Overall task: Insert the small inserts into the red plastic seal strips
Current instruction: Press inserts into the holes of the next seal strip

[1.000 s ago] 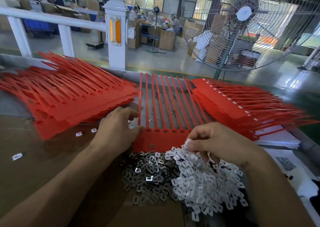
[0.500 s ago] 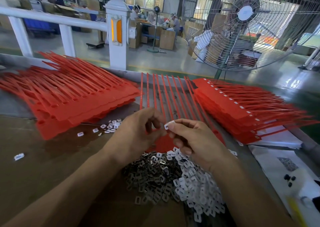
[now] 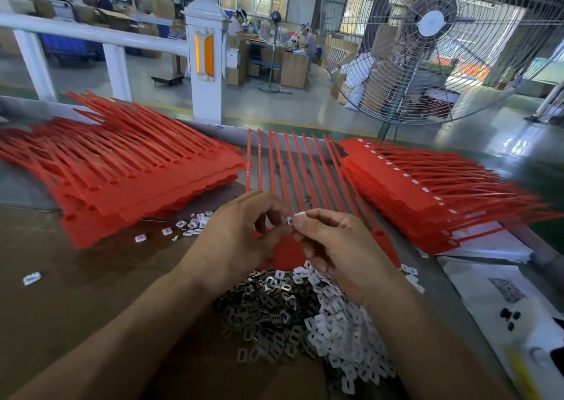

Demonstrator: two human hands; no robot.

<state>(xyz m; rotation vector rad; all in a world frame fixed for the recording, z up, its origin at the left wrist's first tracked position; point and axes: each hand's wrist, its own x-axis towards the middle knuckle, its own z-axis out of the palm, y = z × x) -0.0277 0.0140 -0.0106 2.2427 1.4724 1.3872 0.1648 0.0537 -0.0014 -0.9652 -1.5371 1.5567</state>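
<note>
Here the right hand (image 3: 332,247) pinches a small white plastic insert (image 3: 290,220) between thumb and forefinger, and the left hand (image 3: 241,234), fingers curled, meets it at the fingertips, though whether it grips the insert too cannot be told. Both hover just above a flat red seal strip sheet (image 3: 293,186), its thin ribbed tails fanning away, with glossy stacks of red strips (image 3: 128,167) left of it and filled strips (image 3: 427,192) right. Nearer than that sheet lie heaped dark metal clips (image 3: 262,314) and white rectangular slotted inserts (image 3: 345,332); no writing is legible.

A small white insert (image 3: 289,220) sits above the red seal strip (image 3: 287,186) (tails fanned away, flat on the table)
</note>
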